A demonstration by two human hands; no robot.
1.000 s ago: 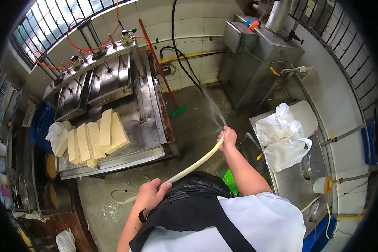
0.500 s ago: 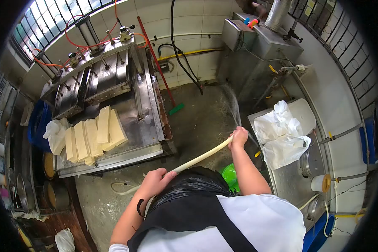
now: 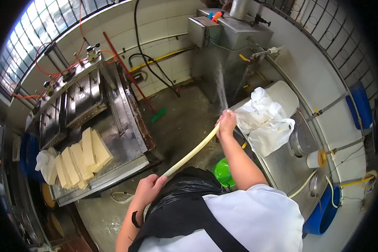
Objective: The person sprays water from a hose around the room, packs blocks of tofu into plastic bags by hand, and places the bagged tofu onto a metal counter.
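My right hand is closed around the cream hose close to its outlet, right of centre in the frame. My left hand is wrapped around the same hose at lower centre, thumb lying along it. Between the hands the hose slopes up to the right. A water jet leaves the outlet and fans toward the top of the frame, in front of the steel tank; the exact point of impact cannot be determined.

Left of the frame: a metal bench carries pale slabs, side by side with some overlapping, and a white bag next to them. A metal press stands behind the slabs. A red pole with a green head leans at upper left of centre.

Right of the frame: white plastic bags lie on a steel counter. A green bucket sits below my right forearm's left side, and a blue tub is at lower right.
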